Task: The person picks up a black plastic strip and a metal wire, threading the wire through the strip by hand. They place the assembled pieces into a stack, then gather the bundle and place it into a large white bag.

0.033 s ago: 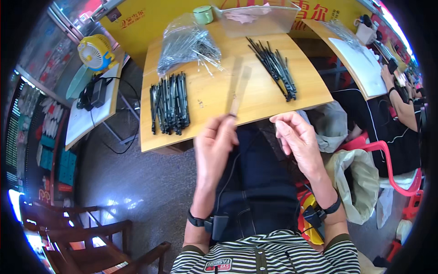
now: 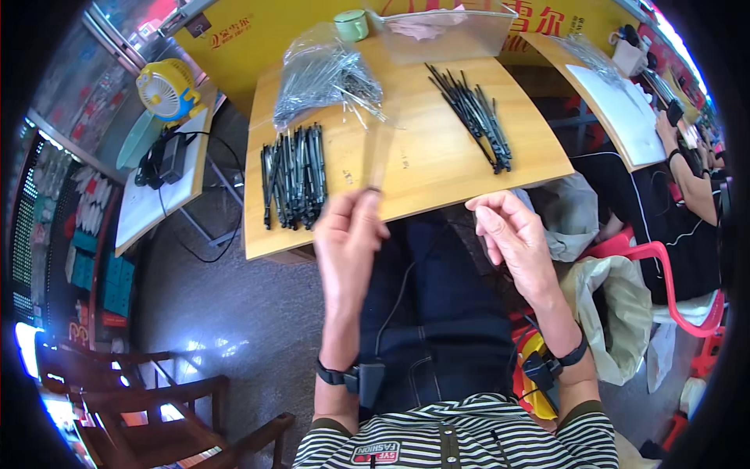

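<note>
My left hand (image 2: 349, 230), smeared by motion, pinches a thin dark-tipped stick (image 2: 378, 168) at the front edge of the table. The stick is too blurred to tell its kind. My right hand (image 2: 512, 244) hovers just off the edge to the right, thumb and fingers pressed together; what they hold, if anything, is hidden. A dense bundle of slim black sticks (image 2: 294, 176) lies at the table's left, close to my left hand. Another looser bundle of long black sticks (image 2: 473, 113) lies at the right. Behind the left bundle, a clear plastic bag (image 2: 316, 70) spills thin silvery pieces.
The wooden table (image 2: 422, 168) carries a clear plastic bin (image 2: 445, 35) and a green mug (image 2: 351, 26) at its back. A yellow fan (image 2: 166, 90) stands on a side table at left. Pale sacks (image 2: 613, 313) and a pink chair (image 2: 672, 273) are at right, near another person's arm (image 2: 691, 176).
My left hand has moved left with the stick, toward the left bundle. My right hand has hardly moved.
</note>
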Tool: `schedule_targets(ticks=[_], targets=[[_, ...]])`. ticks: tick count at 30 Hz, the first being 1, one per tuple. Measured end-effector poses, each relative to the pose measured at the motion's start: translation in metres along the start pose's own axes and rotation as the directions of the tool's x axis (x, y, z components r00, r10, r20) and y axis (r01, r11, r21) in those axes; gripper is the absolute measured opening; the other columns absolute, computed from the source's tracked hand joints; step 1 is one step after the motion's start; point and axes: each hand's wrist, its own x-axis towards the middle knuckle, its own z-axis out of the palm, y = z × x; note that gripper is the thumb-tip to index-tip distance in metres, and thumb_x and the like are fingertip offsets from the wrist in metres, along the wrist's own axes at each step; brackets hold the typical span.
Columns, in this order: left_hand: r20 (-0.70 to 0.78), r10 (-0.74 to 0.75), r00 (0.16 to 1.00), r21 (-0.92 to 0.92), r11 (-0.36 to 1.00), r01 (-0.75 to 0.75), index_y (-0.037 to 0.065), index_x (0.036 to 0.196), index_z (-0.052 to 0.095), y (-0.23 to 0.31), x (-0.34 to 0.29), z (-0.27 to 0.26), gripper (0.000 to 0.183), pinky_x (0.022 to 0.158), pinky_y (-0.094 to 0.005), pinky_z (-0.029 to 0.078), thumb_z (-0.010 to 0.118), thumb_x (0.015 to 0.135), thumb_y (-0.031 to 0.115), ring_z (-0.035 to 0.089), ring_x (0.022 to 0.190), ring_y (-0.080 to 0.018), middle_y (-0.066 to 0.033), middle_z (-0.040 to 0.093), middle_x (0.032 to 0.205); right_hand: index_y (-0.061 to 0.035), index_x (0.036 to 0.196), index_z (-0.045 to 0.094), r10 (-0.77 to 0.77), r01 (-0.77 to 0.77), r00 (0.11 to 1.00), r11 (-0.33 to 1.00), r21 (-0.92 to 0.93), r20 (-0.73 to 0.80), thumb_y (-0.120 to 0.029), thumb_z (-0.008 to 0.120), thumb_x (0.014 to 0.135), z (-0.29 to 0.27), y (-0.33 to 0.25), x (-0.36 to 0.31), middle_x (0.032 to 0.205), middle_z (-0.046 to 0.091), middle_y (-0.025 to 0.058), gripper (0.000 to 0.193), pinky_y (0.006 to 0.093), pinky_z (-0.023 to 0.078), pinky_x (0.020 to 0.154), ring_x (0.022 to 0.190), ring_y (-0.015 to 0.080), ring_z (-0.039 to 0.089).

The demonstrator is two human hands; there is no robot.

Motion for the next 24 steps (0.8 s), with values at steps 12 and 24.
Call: schedule_targets(ticks=[12,24], targets=[[-0.284,0.366,0.886,0.839,0.542,0.045,-0.008,0.081,0.061,-0.050,0.104,-0.135,0.016,0.077,-0.0416,0.045,0.059,0.079,0.008,0.058,0.085,-0.0379,-0.0235,0.060,0.089,0.0012,0.102,0.056,0.031,0.027,0.962,0.978,-0.207,0.271,-0.022,0.053,0.090,0.064,0.011,0.055,0.088,0.059,0.0060,0.026,0.0254,0.047,0.065,0.073,0.0108,0.054],[-0.305,0.028,0.952,0.933,0.209,0.293,-0.010,0.130,0.031,-0.037,0.121,-0.074,0.103,0.094,-0.0545,0.030,0.059,0.067,0.067,0.038,0.117,-0.0393,-0.0293,0.043,0.122,0.0029,0.111,0.054,-0.267,0.384,0.917,0.797,-0.466,0.298,-0.009,0.050,0.084,0.161,0.065,0.114,0.101,0.059,0.0197,0.030,0.0365,0.045,0.083,0.094,0.0313,0.058]])
